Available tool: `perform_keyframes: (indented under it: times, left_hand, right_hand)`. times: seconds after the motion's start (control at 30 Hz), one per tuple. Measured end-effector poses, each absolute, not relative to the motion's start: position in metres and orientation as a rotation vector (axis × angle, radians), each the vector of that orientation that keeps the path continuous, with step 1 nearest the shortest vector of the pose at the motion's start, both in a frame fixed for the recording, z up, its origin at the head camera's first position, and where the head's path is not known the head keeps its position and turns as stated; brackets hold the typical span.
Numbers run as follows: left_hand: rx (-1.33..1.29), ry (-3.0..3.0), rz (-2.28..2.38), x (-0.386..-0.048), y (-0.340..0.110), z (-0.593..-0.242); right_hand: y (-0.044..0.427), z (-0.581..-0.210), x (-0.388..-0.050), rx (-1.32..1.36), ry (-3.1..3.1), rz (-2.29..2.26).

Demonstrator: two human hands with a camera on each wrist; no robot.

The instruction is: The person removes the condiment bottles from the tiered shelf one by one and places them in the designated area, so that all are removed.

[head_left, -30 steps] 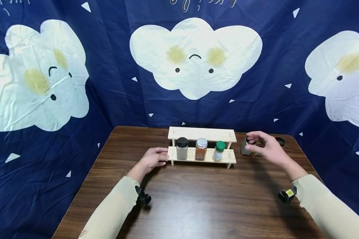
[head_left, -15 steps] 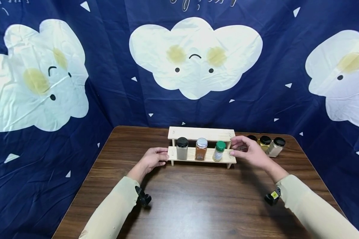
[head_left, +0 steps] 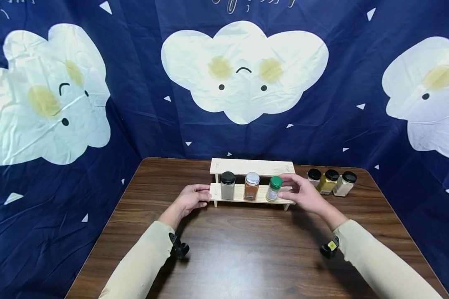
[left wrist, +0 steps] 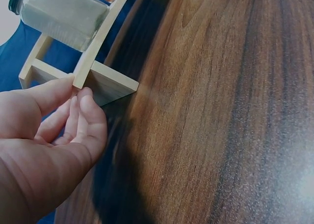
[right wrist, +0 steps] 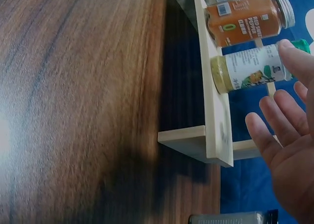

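Observation:
A two-tier wooden rack [head_left: 252,167] carries three jars on its lower step: a black-lidded grey jar [head_left: 228,186], an orange jar with a silvery lid [head_left: 251,187] and a green-lidded jar [head_left: 273,189]. My left hand [head_left: 189,200] pinches the left end of the lower step between thumb and fingers, as the left wrist view [left wrist: 54,121] also shows. At the right end, my right hand [head_left: 306,195] is beside the green-lidded jar, fingers spread; in the right wrist view its thumb overlaps the jar [right wrist: 255,67] near the lid. Whether it touches is unclear.
Three black-lidded jars stand right of the rack at the back of the brown table [head_left: 224,257]: one pale [head_left: 314,177], one yellow [head_left: 327,182], one whitish [head_left: 344,184]. A blue cloth [head_left: 142,124] with cloud faces hangs behind and on both sides.
My right hand has moved left from the black-lidded jars to the green-lidded jar, uncovering those jars. The left hand has stayed at the rack's end.

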State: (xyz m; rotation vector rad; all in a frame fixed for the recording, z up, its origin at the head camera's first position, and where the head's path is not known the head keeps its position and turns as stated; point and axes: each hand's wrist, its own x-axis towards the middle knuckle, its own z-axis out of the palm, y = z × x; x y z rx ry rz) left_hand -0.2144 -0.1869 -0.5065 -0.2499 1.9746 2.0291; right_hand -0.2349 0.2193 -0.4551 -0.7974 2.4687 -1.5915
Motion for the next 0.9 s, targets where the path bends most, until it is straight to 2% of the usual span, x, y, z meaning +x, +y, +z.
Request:
perform_keyframes:
  times: [0.9]
  left_hand:
    - [-0.206, 1.965, 2.08, -0.213, -0.187, -0.513]
  right_hand:
    - [0.205, -0.461, -0.234, -0.745, 2.479, -1.633]
